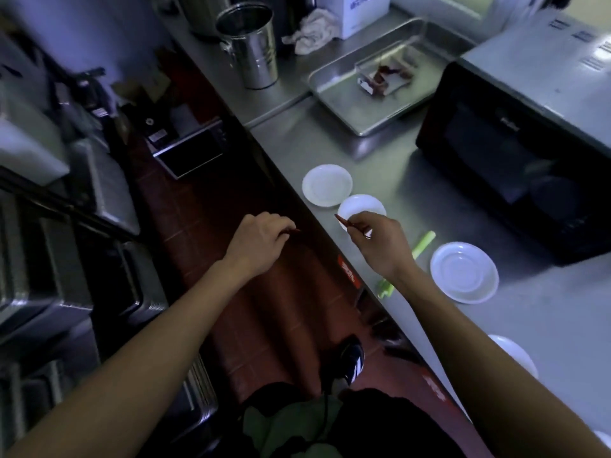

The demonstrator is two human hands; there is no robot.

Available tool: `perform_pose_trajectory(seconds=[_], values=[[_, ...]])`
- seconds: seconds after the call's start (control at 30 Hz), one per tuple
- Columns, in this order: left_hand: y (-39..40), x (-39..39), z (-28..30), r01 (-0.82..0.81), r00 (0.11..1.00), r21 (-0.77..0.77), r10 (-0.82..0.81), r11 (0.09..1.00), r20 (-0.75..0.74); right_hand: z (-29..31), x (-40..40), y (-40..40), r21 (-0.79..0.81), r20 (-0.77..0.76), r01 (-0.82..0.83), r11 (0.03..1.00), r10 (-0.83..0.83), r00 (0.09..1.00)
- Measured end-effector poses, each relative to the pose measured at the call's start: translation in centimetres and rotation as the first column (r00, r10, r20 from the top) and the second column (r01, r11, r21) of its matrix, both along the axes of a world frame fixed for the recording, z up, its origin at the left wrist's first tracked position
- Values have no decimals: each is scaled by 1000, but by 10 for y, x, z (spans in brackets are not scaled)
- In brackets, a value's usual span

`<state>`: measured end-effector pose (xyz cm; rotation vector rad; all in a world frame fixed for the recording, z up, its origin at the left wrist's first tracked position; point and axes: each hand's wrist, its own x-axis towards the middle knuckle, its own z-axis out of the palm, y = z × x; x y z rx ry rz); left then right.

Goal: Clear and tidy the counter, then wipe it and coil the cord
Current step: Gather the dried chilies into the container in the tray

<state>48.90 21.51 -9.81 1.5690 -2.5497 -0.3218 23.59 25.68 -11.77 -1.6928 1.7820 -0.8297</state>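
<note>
Over the front edge of the steel counter (380, 153), seen from the head camera, the right hand (380, 246) pinches a thin red piece, perhaps a dried chilli (342, 221), its tip lying over the rim of a small white dish (362, 206). At nine o'clock from it, out past the counter edge and above the red tiled floor (264, 309), the left hand (261, 242) has its fingers curled round another red sliver (294, 230).

At eleven o'clock from the small dish sits a second white dish (327, 185), touching or just beside it. At four o'clock from the right hand lies a green stalk (423, 244), and beyond that a white saucer (464, 272).

Farther back, at twelve o'clock, a metal tray (337, 94) holds a clear container (386, 74) with dark red pieces. At eleven o'clock stands a steel pot (253, 44), a crumpled cloth (314, 31) beside it. A black microwave (515, 160) fills the two o'clock side.
</note>
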Motion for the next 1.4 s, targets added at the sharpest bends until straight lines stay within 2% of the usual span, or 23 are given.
perform_pose_trajectory(seconds=[0.17, 0.3, 0.6, 0.77, 0.97, 1.17, 1.4], values=[[-23, 20, -5, -52, 998, -4, 52, 999, -23, -1, 20, -32, -20, 53, -64, 998, 65, 997], [-39, 44, -17, -89, 994, 16, 90, 996, -67, -8, 43, -61, 56, 51, -81, 995, 78, 996], [-114, 125, -33, -112, 987, 70, 119, 991, -109, -3, 117, -137, 53, -71, -102, 993, 106, 992], [-177, 169, -25, -103, 984, 31, 106, 994, -143, 16, 158, -185, -16, -133, -82, 997, 79, 988], [-210, 198, -23, -92, 979, 34, 97, 995, -181, 21, 195, -217, -8, -128, -71, 997, 69, 989], [-244, 209, -44, -88, 976, 60, 98, 994, -194, 7, 197, -242, 62, -105, -23, 998, 30, 994], [-301, 173, -58, -24, 983, 105, 42, 994, -176, -18, 164, -282, 102, -33, 55, 993, -52, 998]])
